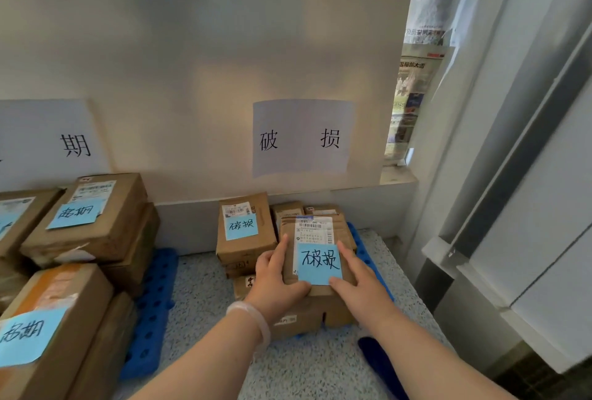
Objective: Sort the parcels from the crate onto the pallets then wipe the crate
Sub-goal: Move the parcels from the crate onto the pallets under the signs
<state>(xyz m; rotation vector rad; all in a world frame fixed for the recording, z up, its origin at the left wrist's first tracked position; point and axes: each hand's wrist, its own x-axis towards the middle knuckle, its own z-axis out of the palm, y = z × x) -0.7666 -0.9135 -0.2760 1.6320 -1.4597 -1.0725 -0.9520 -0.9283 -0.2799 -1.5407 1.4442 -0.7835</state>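
Note:
A brown cardboard parcel [312, 239] with a white shipping label and a blue sticky note lies on top of a stack of parcels on the right blue pallet [362, 249]. My left hand [277, 281] holds its left edge, thumb on the top near the note. My right hand [360, 281] lies against its right side with fingers straight. Another noted parcel [245, 229] stands just left of it. On the left blue pallet [153, 306] sit several bigger parcels [93, 217] with blue notes. The crate is out of view.
A white board [205, 63] with two printed paper signs stands behind the pallets. Speckled floor [205, 284] runs between the pallets. A window frame [512, 175] and newspapers [413, 85] fill the right side. A dark blue object [378, 361] lies on the floor near my right arm.

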